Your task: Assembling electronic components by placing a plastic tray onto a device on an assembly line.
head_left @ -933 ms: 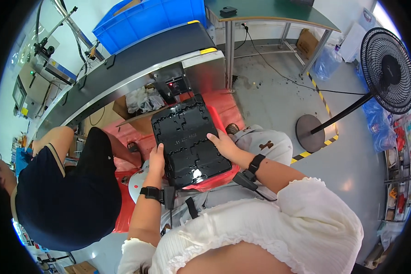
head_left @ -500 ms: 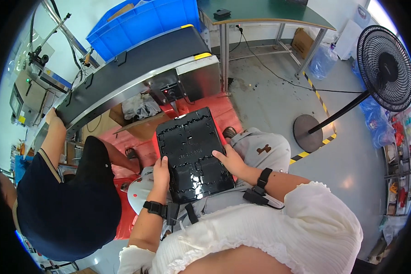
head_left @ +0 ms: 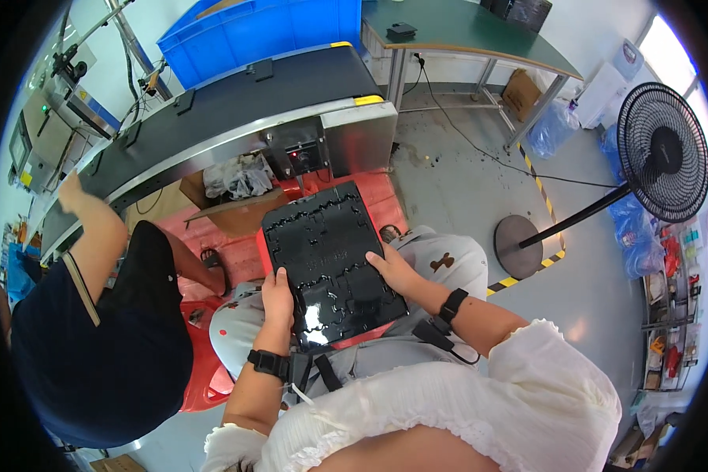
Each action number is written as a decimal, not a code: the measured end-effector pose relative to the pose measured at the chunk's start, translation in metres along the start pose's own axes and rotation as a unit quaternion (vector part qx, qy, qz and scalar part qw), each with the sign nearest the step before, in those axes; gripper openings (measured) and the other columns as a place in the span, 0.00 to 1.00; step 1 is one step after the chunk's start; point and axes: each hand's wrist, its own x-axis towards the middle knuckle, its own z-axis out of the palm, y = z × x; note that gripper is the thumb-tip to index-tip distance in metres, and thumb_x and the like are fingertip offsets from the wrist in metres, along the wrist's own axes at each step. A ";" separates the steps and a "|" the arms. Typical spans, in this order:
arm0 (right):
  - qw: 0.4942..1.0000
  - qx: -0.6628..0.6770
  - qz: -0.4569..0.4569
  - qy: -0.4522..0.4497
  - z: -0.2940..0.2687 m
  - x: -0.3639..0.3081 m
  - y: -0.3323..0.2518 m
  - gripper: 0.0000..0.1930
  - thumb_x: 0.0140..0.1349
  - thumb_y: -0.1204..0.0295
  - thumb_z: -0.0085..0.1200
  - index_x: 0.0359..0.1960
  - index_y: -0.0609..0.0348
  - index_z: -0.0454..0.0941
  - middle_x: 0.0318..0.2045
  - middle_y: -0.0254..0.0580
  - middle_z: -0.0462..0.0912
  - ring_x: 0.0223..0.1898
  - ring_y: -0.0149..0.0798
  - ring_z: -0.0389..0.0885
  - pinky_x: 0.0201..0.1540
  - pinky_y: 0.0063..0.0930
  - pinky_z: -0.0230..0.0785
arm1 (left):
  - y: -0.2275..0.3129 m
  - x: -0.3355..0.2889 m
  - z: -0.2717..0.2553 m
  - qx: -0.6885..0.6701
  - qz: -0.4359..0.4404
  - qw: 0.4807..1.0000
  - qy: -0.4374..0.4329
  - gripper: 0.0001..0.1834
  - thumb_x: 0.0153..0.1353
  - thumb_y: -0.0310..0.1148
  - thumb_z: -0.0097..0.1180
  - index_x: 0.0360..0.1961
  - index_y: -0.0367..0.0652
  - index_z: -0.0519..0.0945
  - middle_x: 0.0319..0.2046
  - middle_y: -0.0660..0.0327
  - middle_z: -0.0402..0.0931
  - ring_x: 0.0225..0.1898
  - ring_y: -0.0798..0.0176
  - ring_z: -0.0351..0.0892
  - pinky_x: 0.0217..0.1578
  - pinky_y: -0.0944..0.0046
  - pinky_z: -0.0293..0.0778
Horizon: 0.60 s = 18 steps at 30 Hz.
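A glossy black moulded plastic tray (head_left: 330, 259) with raised, stepped outlines lies across my lap, tilted a little. Something red (head_left: 358, 337) shows beneath it along its left and near edges. My left hand (head_left: 278, 300) grips its left side, thumb on top and fingers mostly hidden under it. On the opposite side my right hand (head_left: 397, 271) holds the edge in the same way, thumb pressed on the upper face. Black straps with small boxes circle both my wrists.
Ahead runs a black conveyor belt (head_left: 307, 77) carrying several small dark flat pieces. A co-worker's hand (head_left: 72, 195) is beside its left end. Beneath stands a cardboard box (head_left: 240, 214) with plastic bags. A blue crate (head_left: 263, 43), green table (head_left: 464, 33) and black fan (head_left: 662, 151) stand beyond.
The tray stays in both my hands and has tipped slightly, showing more red at its near edge. Dark pieces have travelled rightward on the belt. The co-worker's hand has lifted off the belt.
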 end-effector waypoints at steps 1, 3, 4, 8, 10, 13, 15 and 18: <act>1.000 -0.002 0.004 0.009 0.002 -0.001 0.004 0.32 0.63 0.55 0.47 0.60 0.70 0.58 0.55 0.65 0.67 0.58 0.55 0.65 0.62 0.38 0.55 | -0.001 0.001 -0.001 0.034 -0.003 0.999 0.002 0.18 0.67 0.36 0.43 0.48 0.32 0.74 0.41 0.58 0.77 0.40 0.65 0.75 0.44 0.66 0.68; 1.000 0.004 0.007 -0.001 0.005 0.001 0.010 0.34 0.64 0.54 0.46 0.60 0.71 0.56 0.56 0.66 0.65 0.59 0.55 0.64 0.62 0.38 0.54 | -0.006 0.006 -0.008 0.043 0.006 0.999 -0.008 0.18 0.67 0.36 0.43 0.48 0.32 0.74 0.41 0.58 0.77 0.40 0.64 0.74 0.44 0.66 0.68; 1.000 0.014 0.011 -0.013 0.007 0.001 0.010 0.35 0.64 0.53 0.46 0.61 0.71 0.55 0.57 0.66 0.64 0.60 0.55 0.63 0.62 0.38 0.54 | -0.009 0.006 -0.014 0.054 0.016 0.998 -0.016 0.19 0.67 0.37 0.43 0.49 0.31 0.74 0.41 0.58 0.77 0.40 0.64 0.74 0.44 0.65 0.68; 0.999 -0.007 -0.034 -0.035 -0.004 -0.002 -0.054 0.33 0.63 0.51 0.45 0.57 0.73 0.63 0.57 0.66 0.65 0.61 0.55 0.62 0.63 0.38 0.52 | -0.005 0.019 -0.031 0.219 0.068 0.973 -0.027 0.20 0.65 0.40 0.45 0.44 0.31 0.76 0.37 0.47 0.77 0.40 0.52 0.76 0.44 0.58 0.69; 0.779 -0.509 0.152 -0.335 -0.037 0.007 -0.152 0.20 0.64 0.62 0.44 0.47 0.70 0.74 0.39 0.54 0.80 0.47 0.41 0.77 0.52 0.32 0.68 | 0.070 0.011 -0.031 0.387 0.000 0.914 -0.124 0.21 0.63 0.43 0.47 0.40 0.33 0.77 0.30 0.41 0.77 0.37 0.43 0.78 0.41 0.51 0.70; 0.745 -0.488 0.185 -0.416 -0.066 0.059 -0.229 0.15 0.58 0.68 0.44 0.34 0.68 0.78 0.27 0.47 0.82 0.25 0.39 0.82 0.30 0.30 0.75 | 0.150 0.026 -0.043 0.435 0.197 0.873 -0.100 0.19 0.63 0.41 0.50 0.39 0.32 0.78 0.33 0.44 0.79 0.38 0.46 0.79 0.40 0.55 0.72; 0.821 -0.423 0.004 -0.383 -0.078 0.090 -0.303 0.12 0.49 0.71 0.47 0.33 0.65 0.79 0.24 0.43 0.81 0.24 0.34 0.81 0.28 0.27 0.74 | 0.202 0.048 -0.038 0.297 0.258 0.915 -0.093 0.19 0.63 0.38 0.52 0.47 0.33 0.77 0.42 0.51 0.78 0.44 0.56 0.77 0.48 0.62 0.70; 0.916 -0.360 -0.130 -0.119 -0.091 0.152 -0.364 0.13 0.54 0.66 0.47 0.35 0.61 0.78 0.22 0.40 0.80 0.22 0.31 0.78 0.23 0.25 0.70 | 0.283 0.086 0.001 0.257 0.389 0.880 -0.092 0.17 0.63 0.37 0.52 0.48 0.36 0.77 0.44 0.51 0.77 0.50 0.57 0.75 0.53 0.62 0.67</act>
